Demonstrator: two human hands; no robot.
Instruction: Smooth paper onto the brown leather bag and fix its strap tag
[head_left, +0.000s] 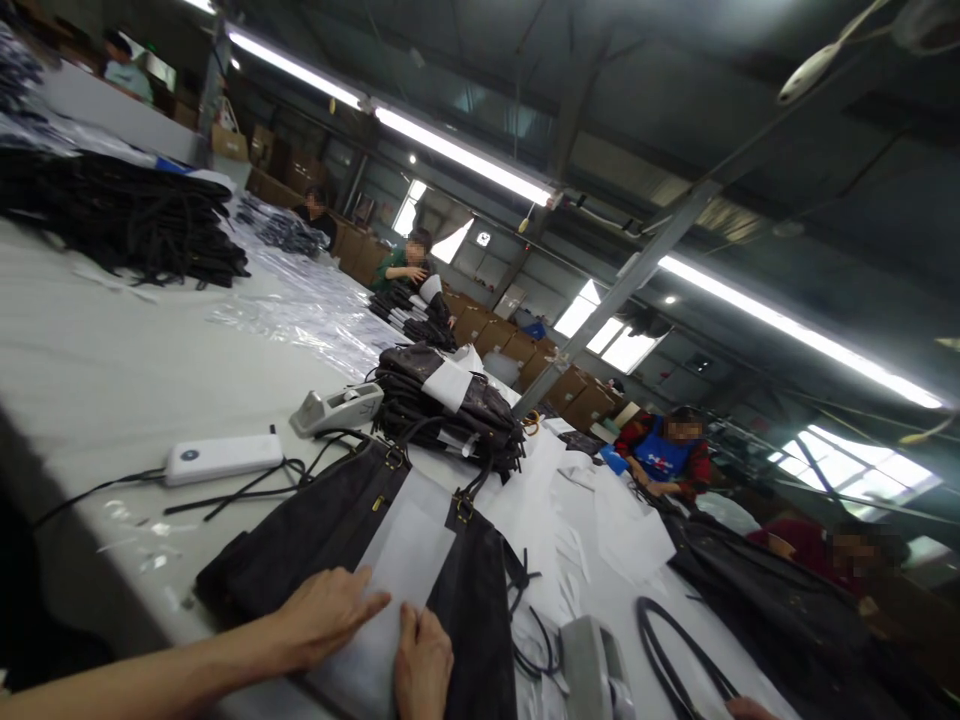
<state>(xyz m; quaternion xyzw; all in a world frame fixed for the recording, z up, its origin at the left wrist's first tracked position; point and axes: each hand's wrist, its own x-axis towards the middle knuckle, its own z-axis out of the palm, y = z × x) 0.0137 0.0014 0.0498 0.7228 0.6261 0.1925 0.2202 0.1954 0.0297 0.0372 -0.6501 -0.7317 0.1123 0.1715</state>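
Pressing flat, fingers extended and gripping nothing, the left hand [326,610] and right hand [422,660] rest on the white paper band [405,560] wrapped around the dark bag [315,535].

My right grip [424,660] is cut off at the wrist by the bottom edge; the grey dispenser [592,670] beside it at the counter's near edge is too.

Left hand [330,612] flat, palm down, fingers together and extended, bare forearm running in from lower left. Right hand [422,660] beside it, palm down, fingers loosely curled, wrist cut off by frame edge.
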